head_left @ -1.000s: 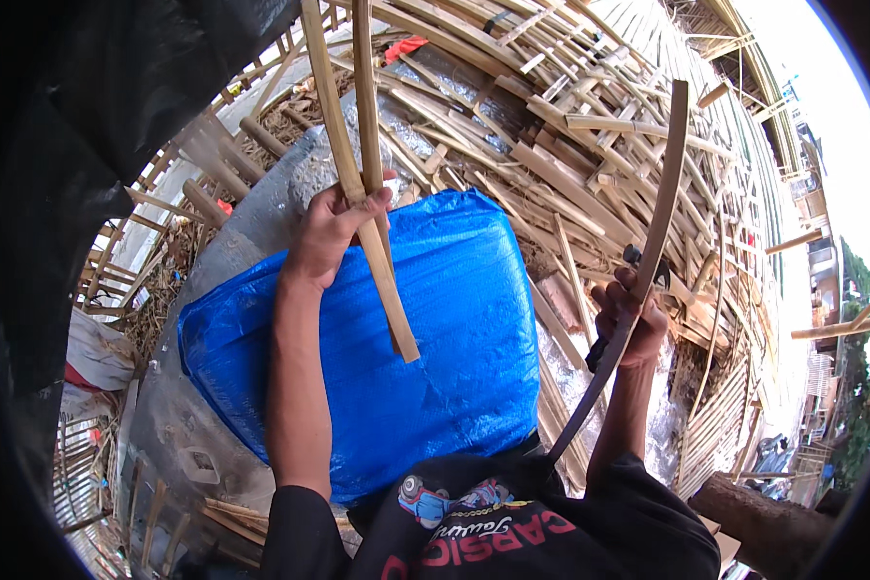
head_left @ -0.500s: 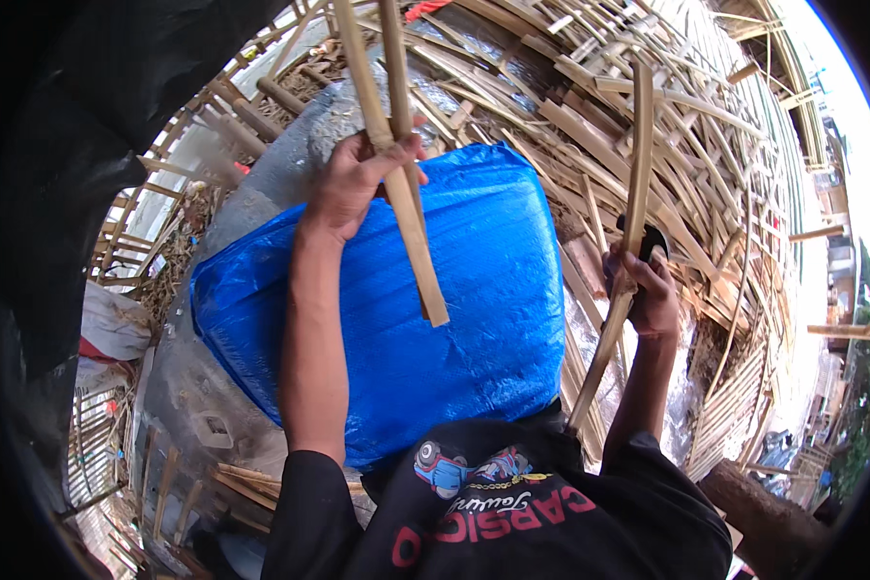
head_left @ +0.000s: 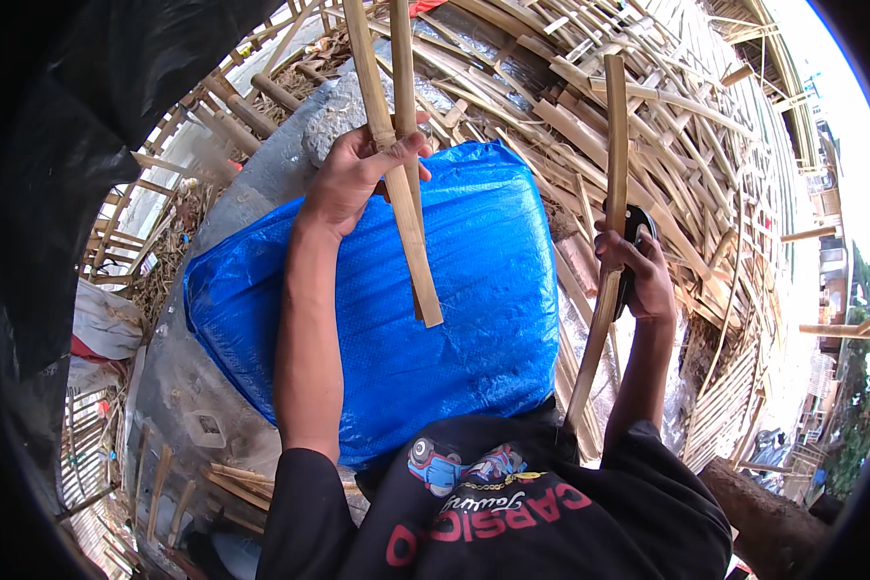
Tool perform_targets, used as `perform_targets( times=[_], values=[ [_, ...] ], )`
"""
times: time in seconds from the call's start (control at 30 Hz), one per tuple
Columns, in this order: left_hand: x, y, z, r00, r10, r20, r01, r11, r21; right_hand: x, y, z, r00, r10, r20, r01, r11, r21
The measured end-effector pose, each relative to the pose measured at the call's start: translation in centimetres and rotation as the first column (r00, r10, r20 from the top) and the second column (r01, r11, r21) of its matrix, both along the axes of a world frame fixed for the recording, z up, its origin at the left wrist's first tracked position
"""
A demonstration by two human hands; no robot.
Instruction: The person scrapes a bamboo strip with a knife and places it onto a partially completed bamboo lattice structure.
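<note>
My left hand (head_left: 362, 179) is closed around two split bamboo strips (head_left: 408, 222), its thumb lying across the front one. The strips cross slightly, and their lower ends hang over a blue plastic sheet (head_left: 474, 358) wrapped over something bulky in front of me. On the right, my right hand (head_left: 640, 266) grips a longer, faintly curved bamboo strip (head_left: 617, 145). This strip stands steeply, with its lower end close beside my black shirt. A black rounded object (head_left: 638, 227) is also in that hand, partly covered by the fingers; its kind is unclear.
A large heap of split bamboo pieces (head_left: 686, 164) spreads beyond the sheet to the right. Behind the sheet lies a grey stone-like lump (head_left: 343, 121). A thick log (head_left: 759, 503) lies at the lower right, and a white sack (head_left: 106, 324) sits at the far left.
The strip in my right hand has shifted a little left and stands more upright at its top. My left hand keeps its hold on the two strips, nearly unmoved.
</note>
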State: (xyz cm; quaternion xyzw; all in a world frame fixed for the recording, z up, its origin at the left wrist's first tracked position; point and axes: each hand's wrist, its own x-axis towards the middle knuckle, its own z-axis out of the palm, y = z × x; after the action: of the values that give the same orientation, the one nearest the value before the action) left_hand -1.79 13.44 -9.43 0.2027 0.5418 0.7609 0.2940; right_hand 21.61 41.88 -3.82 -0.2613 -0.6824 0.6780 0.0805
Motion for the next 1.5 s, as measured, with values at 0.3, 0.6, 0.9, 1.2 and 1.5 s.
perform_targets(
  times=[0.3,0.6,0.9,1.2,1.5],
  values=[
    [-1.2,-0.7,-2.0,0.951,0.181,0.252,-0.158,0.981,-0.112,-0.2,0.5,0.0,0.996,0.084,0.025,-0.084,0.996,0.015],
    [-0.7,0.0,-1.0,0.982,0.094,0.162,-0.096,0.995,0.003,0.6,0.1,-0.8,0.999,0.027,-0.034,-0.026,0.999,0.024],
    [-0.8,0.2,-1.7,0.984,0.055,0.171,-0.064,0.997,0.047,1.2,0.5,-0.7,0.995,-0.033,0.099,0.025,0.997,0.078],
    [-0.8,-0.3,-1.9,0.972,0.129,0.195,-0.128,0.992,-0.02,1.1,4.5,-1.8,0.995,-0.04,0.086,0.012,0.953,0.304],
    [-1.0,-0.2,-2.9,0.974,0.16,0.162,-0.157,0.987,-0.032,0.5,9.4,-4.8,0.961,0.025,0.275,-0.214,0.697,0.684]
  ],
)
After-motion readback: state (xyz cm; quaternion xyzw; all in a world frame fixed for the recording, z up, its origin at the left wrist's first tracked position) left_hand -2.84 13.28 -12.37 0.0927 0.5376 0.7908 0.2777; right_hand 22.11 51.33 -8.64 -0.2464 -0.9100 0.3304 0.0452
